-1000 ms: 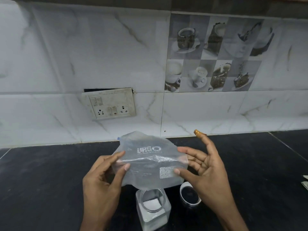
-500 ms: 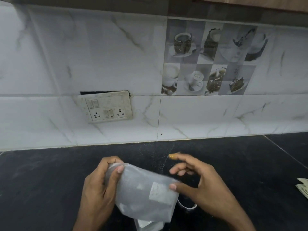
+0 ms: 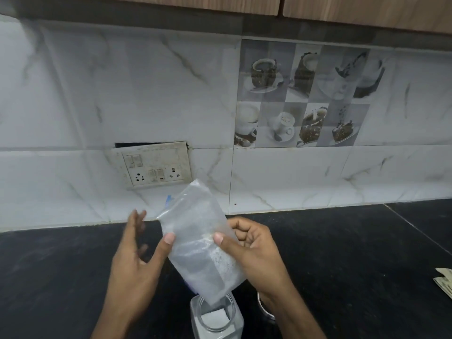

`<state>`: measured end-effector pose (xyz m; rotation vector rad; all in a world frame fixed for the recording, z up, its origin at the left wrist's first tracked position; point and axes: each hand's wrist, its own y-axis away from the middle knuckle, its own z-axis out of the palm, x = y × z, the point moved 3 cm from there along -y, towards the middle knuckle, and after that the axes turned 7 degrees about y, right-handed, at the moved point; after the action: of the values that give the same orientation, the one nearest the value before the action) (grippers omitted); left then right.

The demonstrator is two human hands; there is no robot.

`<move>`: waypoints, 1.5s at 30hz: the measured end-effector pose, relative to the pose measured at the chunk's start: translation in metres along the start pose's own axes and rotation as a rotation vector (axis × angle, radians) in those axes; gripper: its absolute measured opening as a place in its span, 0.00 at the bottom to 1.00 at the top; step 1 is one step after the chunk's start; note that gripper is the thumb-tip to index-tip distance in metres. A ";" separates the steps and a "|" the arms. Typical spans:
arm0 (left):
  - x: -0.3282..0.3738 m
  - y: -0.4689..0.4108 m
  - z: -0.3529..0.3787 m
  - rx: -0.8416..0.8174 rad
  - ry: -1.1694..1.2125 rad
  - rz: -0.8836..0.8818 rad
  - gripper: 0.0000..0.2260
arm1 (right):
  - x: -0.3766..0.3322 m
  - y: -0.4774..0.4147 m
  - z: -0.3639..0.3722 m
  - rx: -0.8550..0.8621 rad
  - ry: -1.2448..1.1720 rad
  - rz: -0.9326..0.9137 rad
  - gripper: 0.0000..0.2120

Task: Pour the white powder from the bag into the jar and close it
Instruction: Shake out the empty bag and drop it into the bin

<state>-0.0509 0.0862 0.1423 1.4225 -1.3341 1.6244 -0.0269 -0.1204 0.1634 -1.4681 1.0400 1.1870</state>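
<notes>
Two hands: right (image 3: 254,255) pinches bag (image 3: 200,216), left (image 3: 132,267) splayed.

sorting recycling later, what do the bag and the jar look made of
Bag: thin clear plastic film, slightly glossy; it creases softly and is see-through. Jar: rigid and clear, with the white powder visible through its mouth and wall; glass or hard plastic, the look leaves it open.

1. On counter (image 3: 354,253), near edge: jar (image 3: 216,321).
2. Above jar: bag (image 3: 200,243), tilted, lower corner in jar's mouth.
3. At bag's left edge: L hand (image 3: 133,263); at its right edge: R hand (image 3: 254,250).
4. Just right of jar, on counter: lid (image 3: 265,308), partly behind R wrist.
5. On wall behind, up-left of bag: switchboard (image 3: 154,165).
6. Far right on counter: papers (image 3: 445,282).
</notes>
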 end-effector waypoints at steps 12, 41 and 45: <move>-0.017 -0.008 0.014 -0.187 0.455 -0.240 0.22 | 0.024 -0.008 0.002 0.090 -0.246 0.177 0.06; -0.015 -0.005 0.034 -0.213 0.389 -0.156 0.09 | 0.030 -0.011 -0.006 0.252 -0.178 0.027 0.11; -0.016 -0.005 0.033 -0.153 0.356 -0.153 0.21 | 0.026 -0.006 -0.003 0.099 -0.153 0.068 0.19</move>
<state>-0.0309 0.0599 0.1260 1.0578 -1.0909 1.5504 -0.0162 -0.1240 0.1393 -1.2538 1.0346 1.2573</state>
